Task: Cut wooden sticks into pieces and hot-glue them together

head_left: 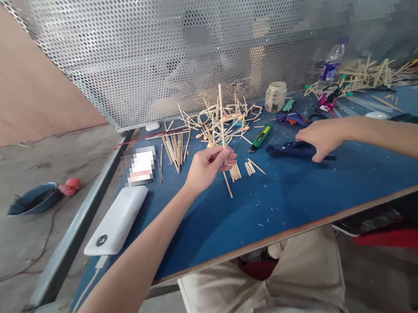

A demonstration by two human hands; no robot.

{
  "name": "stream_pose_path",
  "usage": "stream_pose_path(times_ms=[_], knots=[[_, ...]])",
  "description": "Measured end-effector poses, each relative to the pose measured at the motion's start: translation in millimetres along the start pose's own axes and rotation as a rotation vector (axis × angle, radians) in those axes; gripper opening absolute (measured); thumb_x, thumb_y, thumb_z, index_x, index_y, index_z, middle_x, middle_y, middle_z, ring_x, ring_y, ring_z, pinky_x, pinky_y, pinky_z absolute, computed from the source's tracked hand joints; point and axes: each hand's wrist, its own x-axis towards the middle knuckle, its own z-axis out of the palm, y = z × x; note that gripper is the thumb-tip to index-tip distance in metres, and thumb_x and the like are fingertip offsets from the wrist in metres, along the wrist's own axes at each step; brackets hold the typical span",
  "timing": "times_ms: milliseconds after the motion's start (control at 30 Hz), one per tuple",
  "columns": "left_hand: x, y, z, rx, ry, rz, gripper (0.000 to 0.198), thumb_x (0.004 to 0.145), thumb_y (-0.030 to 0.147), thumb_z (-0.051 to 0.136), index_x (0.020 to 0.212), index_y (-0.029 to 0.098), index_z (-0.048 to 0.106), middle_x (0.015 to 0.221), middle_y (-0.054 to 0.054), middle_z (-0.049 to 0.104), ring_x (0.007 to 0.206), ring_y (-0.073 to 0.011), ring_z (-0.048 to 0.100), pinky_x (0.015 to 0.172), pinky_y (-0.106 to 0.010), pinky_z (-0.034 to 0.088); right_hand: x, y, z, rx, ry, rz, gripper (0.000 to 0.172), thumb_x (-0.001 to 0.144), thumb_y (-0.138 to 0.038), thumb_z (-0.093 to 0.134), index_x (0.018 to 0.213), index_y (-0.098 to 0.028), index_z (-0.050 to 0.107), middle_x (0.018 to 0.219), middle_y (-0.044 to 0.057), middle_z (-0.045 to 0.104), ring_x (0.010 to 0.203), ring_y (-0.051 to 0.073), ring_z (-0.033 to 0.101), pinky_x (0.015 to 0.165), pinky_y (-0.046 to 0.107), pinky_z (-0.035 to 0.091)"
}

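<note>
My left hand [212, 164] is closed round a thin wooden stick [222, 113], which stands nearly upright in the fingers. Below that hand, short cut stick pieces [235, 172] lie side by side on the blue table, with a few more [250, 167] just to the right. To the right, my right hand [317, 140] has its thumb and fingers round a dark blue hand tool [286, 150], like pliers or shears, low at the tabletop. The hand covers part of this tool. A green utility knife [261, 137] lies between the hands, further back.
Behind my hands lies a tangle of sticks [202, 120], left of a clear jar [275, 97]. A blue glue gun [294, 118] and a water bottle [332, 65] are at right. A white power bank [117, 221] sits near the left edge. Perforated metal [133, 46] borders the back.
</note>
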Motion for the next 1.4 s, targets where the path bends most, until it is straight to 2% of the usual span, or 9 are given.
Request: stream_pose_path(times_ms=[67,167,300,467,567,800,1033,1167,1400], knots=[[1,1,-0.1,-0.012,0.007,-0.009,0.033,0.093,0.046,0.062,0.105,0.016,0.069,0.108,-0.011,0.074,0.097,-0.0215,0.073,0.084,-0.035,0.064,-10,0,4,-0.026,-0.026,0.002,0.047,0.064,-0.044,0.07,0.103,-0.019,0.07,0.1,0.015,0.073,0.083,0.034,0.069,0.069,0.042,0.047],[1,3,-1.1,-0.02,0.012,-0.024,0.036,0.092,0.047,0.062,0.105,0.015,0.069,0.109,-0.012,0.073,0.096,-0.0216,0.074,0.084,-0.036,0.064,-16,1,1,0.026,-0.014,0.02,0.033,0.071,-0.039,0.062,0.097,-0.02,0.07,0.094,0.014,0.073,0.081,0.032,0.068,0.069,0.041,0.045],[1,4,-2.2,-0.017,0.03,-0.014,0.037,0.092,0.047,0.062,0.106,0.014,0.068,0.105,-0.013,0.074,0.093,-0.0218,0.074,0.082,-0.036,0.064,-13,-11,-24,0.203,0.139,0.027,0.041,0.075,-0.04,0.058,0.11,-0.018,0.065,0.102,0.012,0.072,0.085,0.028,0.066,0.074,0.039,0.048],[0,2,0.4,-0.01,0.06,-0.006,0.038,0.092,0.048,0.062,0.107,0.013,0.068,0.102,-0.013,0.074,0.089,-0.0216,0.074,0.078,-0.035,0.065,5,-54,-60,0.248,0.438,0.005,0.055,0.071,-0.038,0.063,0.122,-0.017,0.065,0.12,0.013,0.068,0.103,0.032,0.063,0.088,0.042,0.047],[0,1,1.2,-0.012,0.057,-0.017,0.037,0.092,0.048,0.063,0.104,0.013,0.069,0.101,-0.013,0.074,0.088,-0.0218,0.075,0.077,-0.035,0.065,20,-75,-67,0.317,0.491,-0.072,0.059,0.071,-0.035,0.063,0.127,-0.017,0.065,0.125,0.011,0.067,0.11,0.033,0.063,0.095,0.042,0.047],[1,1,0.8,0.005,0.047,-0.055,0.036,0.092,0.047,0.061,0.1,0.013,0.069,0.098,-0.011,0.073,0.085,-0.0199,0.074,0.074,-0.032,0.065,43,-95,-64,0.389,0.434,-0.121,0.061,0.07,-0.038,0.066,0.129,-0.022,0.066,0.126,0.01,0.068,0.108,0.034,0.064,0.085,0.044,0.05],[1,3,0.4,-0.035,-0.016,-0.113,0.033,0.089,0.048,0.065,0.096,0.016,0.069,0.095,-0.01,0.073,0.084,-0.0204,0.074,0.073,-0.031,0.065,46,-101,-60,0.574,0.308,-0.167,0.029,0.067,-0.035,0.07,0.092,-0.025,0.078,0.081,0.002,0.073,0.074,0.024,0.063,0.065,0.037,0.046],[1,6,1.3,-0.042,-0.083,-0.178,0.033,0.087,0.047,0.067,0.092,0.015,0.07,0.089,-0.01,0.073,0.077,-0.0191,0.073,0.069,-0.031,0.065,45,-97,-55,0.68,0.284,-0.201,0.026,0.064,-0.034,0.071,0.087,-0.026,0.078,0.073,0.001,0.07,0.071,0.023,0.061,0.062,0.036,0.044],[0,13,5.1,-0.067,-0.089,-0.199,0.034,0.087,0.046,0.067,0.092,0.013,0.07,0.086,-0.01,0.073,0.071,-0.0183,0.072,0.064,-0.031,0.065,40,-95,-54,0.709,0.265,-0.211,0.022,0.065,-0.039,0.071,0.083,-0.026,0.077,0.062,-0.001,0.064,0.062,0.019,0.056,0.056,0.033,0.04]])
